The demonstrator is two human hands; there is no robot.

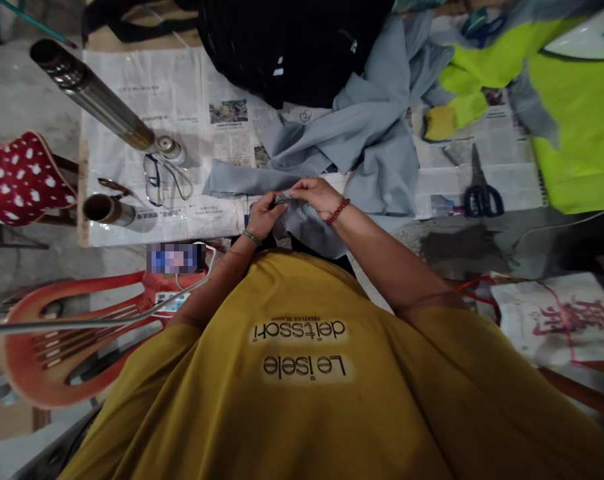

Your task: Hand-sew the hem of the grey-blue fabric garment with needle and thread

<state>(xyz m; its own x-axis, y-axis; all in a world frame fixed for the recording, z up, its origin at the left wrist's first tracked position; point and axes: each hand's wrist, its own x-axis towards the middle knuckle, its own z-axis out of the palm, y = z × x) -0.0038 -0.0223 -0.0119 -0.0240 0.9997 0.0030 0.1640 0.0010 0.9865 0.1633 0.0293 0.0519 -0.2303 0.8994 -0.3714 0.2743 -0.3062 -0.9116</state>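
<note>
Grey cloth (382, 177) lies in loose folds over the newspaper, and one part of it hangs over the table's near edge toward my lap. My left hand (266, 215), with a green bracelet at the wrist, is closed on an edge of this cloth. Close beside it, my right hand (318, 195), wearing a red bead bracelet, has thumb and fingertips pinched together at the same edge. Whatever is between those right fingertips is too small to make out.
Newspaper (182, 80) covers the table. On the left stand a steel flask (95, 97), a cup (107, 210) and glasses (155, 180). Scissors (479, 190), a yellow sponge (439, 123), bright yellow-green cloth (575, 127) and an iron (589, 37) lie right. A black bag (287, 47) sits behind.
</note>
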